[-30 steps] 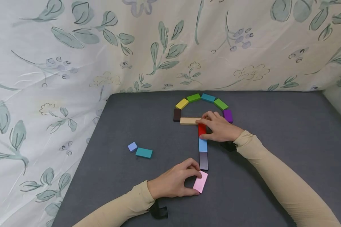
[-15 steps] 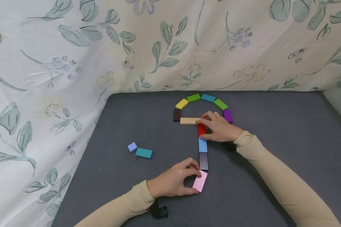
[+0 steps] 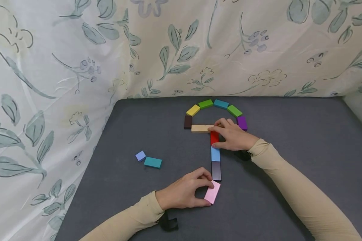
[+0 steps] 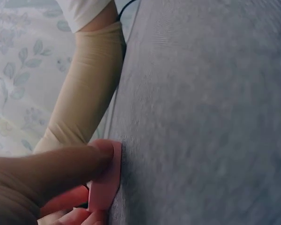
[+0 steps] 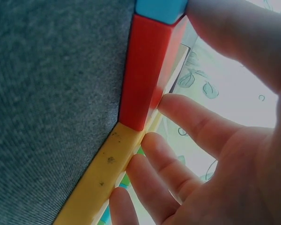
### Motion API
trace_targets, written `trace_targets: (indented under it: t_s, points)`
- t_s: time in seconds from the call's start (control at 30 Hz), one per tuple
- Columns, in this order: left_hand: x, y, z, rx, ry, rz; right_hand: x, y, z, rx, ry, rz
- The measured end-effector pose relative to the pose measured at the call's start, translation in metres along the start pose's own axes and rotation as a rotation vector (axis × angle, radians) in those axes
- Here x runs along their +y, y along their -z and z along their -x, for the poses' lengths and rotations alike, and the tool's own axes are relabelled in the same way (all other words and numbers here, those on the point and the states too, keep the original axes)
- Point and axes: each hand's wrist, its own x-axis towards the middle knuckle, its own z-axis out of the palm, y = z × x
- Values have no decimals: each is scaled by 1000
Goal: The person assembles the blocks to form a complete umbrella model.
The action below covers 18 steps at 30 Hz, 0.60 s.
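Note:
My left hand pinches a pink block between thumb and fingers. The block lies slanted at the near end of a straight column, its upper end at a dark grey-purple block. In the left wrist view, the thumb presses the pink block. Above the grey-purple one come a light blue block and a red block. My right hand rests with fairly straight fingers along the red block and a pale wooden plank; its thumb touches where red meets blue.
An arch of blocks tops the plank: dark brown, yellow, green, blue, another green and purple. A small periwinkle block and a teal block lie apart on the left of the dark table.
The floral cloth at the left has shifted to the right. Both hands and the blocks stay practically where they were.

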Motion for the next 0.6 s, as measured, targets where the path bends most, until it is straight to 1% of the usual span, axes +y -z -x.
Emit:
trace_targets:
  t_s: [0.07,0.13,0.2,0.27,0.37,0.47,0.53,0.6]
  points:
    - [-1,4,1,2,-4,9,1,0,0,1,4,-2]
    - [-3,12,2,24,-1,4,2,-1,-1,6,12,3]
    - [-6,24,6,66,20,-21,2,-2,-1,11,18,8]
    - [-11,38,11,125,55,-84,3,-2,-2,13,23,9]
    - [-22,57,25,209,115,-181,3,-2,-3,11,24,6]
    - [-34,71,41,274,155,-255,2,-2,-4,8,28,3]
    - [-42,78,51,298,164,-288,2,-2,-4,10,30,6]
    - [-49,84,60,304,174,-332,1,-2,-4,12,29,8]
